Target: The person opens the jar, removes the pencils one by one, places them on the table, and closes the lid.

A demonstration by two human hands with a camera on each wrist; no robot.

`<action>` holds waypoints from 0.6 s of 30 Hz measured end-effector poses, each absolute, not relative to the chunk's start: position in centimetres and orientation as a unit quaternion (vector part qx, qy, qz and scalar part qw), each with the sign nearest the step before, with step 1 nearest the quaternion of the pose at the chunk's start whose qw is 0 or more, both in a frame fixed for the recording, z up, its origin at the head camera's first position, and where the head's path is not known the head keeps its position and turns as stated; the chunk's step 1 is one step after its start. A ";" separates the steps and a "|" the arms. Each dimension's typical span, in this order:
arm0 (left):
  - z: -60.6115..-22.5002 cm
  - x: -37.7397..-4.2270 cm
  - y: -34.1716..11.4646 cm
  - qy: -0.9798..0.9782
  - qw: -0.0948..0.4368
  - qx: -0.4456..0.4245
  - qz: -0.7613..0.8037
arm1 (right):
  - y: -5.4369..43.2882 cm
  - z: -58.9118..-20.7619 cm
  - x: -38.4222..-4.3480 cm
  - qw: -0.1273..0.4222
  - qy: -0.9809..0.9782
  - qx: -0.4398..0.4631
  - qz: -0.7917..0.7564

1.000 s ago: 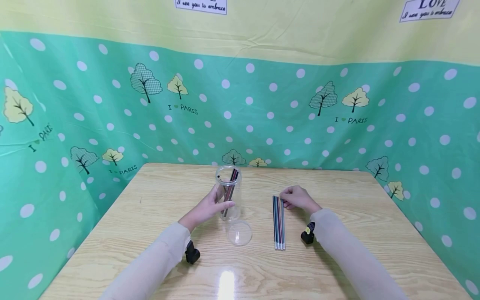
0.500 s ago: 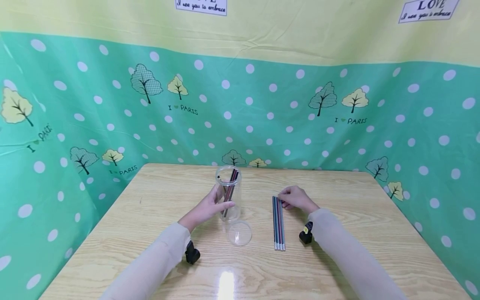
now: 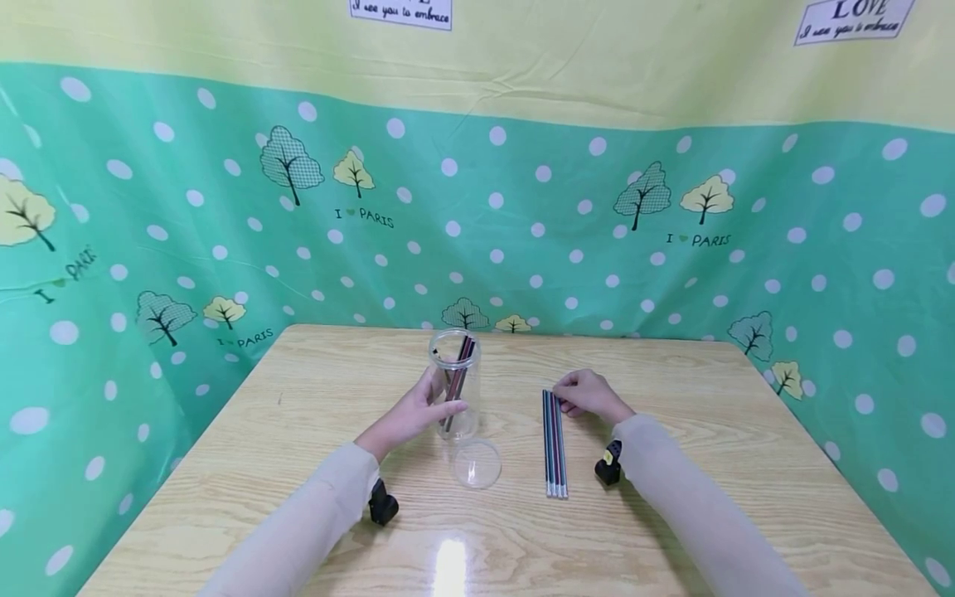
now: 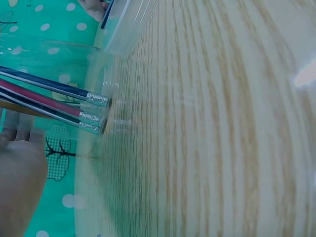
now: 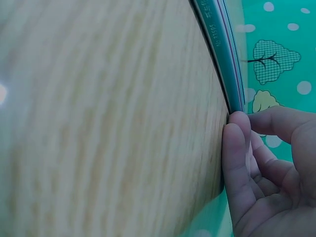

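In the head view a clear plastic jar (image 3: 468,424) stands upright on the table, gripped round its side by my left hand (image 3: 414,416). Several pencils (image 3: 461,370) lean inside it; their metal ferrules (image 4: 91,117) rest near the jar's bottom in the left wrist view. To the right, a row of pencils (image 3: 555,452) lies side by side, ferrule ends toward me. My right hand (image 3: 589,395) is at their far end, pinching the tip of the rightmost pencil between thumb and fingers (image 5: 239,121). The pinched tip is hidden by the fingers.
A round clear lid (image 3: 477,464) lies on the wooden table (image 3: 298,497) just in front of the jar. Behind the table hangs a green and yellow patterned cloth (image 3: 496,178). A black wrist camera (image 3: 384,502) sits under the left sleeve.
My right hand has shifted slightly left, bringing the rightmost pencil's far end closer to the row, then stays still. My left hand and the jar have not moved.
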State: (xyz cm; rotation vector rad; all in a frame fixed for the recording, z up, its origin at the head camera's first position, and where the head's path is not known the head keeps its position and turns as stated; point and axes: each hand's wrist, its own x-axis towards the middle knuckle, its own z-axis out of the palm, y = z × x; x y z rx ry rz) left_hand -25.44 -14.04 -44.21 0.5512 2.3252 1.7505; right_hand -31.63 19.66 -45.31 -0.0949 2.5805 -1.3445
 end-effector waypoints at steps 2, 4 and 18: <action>-44.3 -25.5 -14.1 0.781 0.090 0.186 0.589 | 19.7 -45.3 -31.7 0.115 0.880 -0.033 -0.459; -44.4 -25.6 -14.1 0.781 0.090 0.187 0.590 | 19.7 -45.3 -31.7 0.116 0.880 -0.033 -0.459; -44.2 -25.4 -14.0 0.782 0.088 0.190 0.587 | 19.8 -43.5 -31.1 0.104 0.881 -0.053 -0.459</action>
